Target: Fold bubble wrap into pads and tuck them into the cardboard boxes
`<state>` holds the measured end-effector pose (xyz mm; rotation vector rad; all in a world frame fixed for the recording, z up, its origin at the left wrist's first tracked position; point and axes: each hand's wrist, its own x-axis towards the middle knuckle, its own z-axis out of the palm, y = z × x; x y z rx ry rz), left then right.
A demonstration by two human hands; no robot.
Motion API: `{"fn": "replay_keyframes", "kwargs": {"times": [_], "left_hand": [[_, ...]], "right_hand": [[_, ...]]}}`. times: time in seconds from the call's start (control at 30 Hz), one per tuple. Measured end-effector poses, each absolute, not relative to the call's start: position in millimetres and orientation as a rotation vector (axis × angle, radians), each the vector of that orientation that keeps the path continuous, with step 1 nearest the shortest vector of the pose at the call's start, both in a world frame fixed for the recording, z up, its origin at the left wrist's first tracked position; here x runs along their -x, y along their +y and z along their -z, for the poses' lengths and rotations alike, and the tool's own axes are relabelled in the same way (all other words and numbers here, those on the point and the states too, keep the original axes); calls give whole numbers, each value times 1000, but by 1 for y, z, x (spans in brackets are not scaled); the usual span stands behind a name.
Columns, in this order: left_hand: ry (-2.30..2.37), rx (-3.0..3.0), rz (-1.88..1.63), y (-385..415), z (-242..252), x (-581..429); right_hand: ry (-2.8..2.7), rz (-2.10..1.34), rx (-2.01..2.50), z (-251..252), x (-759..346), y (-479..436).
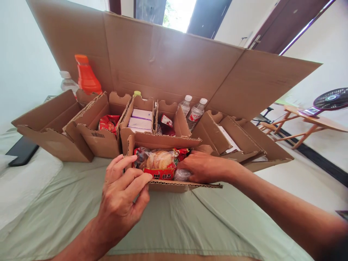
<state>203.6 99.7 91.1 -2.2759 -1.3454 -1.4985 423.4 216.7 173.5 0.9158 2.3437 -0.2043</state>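
A small cardboard box [174, 187] stands at the front, holding a red and clear bag of round crackers [160, 159] and a clear-wrapped item [182, 175] at its right end. My left hand [123, 192] rests at the box's left end, fingers bent over the rim and their tips beside the bag; whether they grip the wall is unclear. My right hand [201, 166] reaches into the box's right part, next to the wrapped item and the bag. Its fingertips are hidden inside, so what it holds cannot be seen.
Behind stand several cardboard boxes [103, 142], some with packets or white cartons. An orange bottle [88, 78] and clear bottles [196, 113] stand before a tall cardboard panel [168, 61]. A black phone-like object [24, 150] lies left; a fan [331, 98] is far right.
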Motion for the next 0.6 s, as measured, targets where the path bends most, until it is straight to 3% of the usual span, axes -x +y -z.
{"fn": "replay_keyframes", "kwargs": {"times": [0.17,0.33,0.47,0.6], "left_hand": [[-1361,2279,1434,101,-91,-202],[-1360,2216,1443,92,-90,-203],[-1596,1976,1652,77,-78,-198],[-2105,1936,2015,81,-52,-194]], "right_hand": [[2709,53,-1104,-195,-452,207],[2922,-1,-1585,-224,-503,180],[2873,494,-1917,-200,-544,151],[2827,1027,-2047,-135,-545,136]]}}
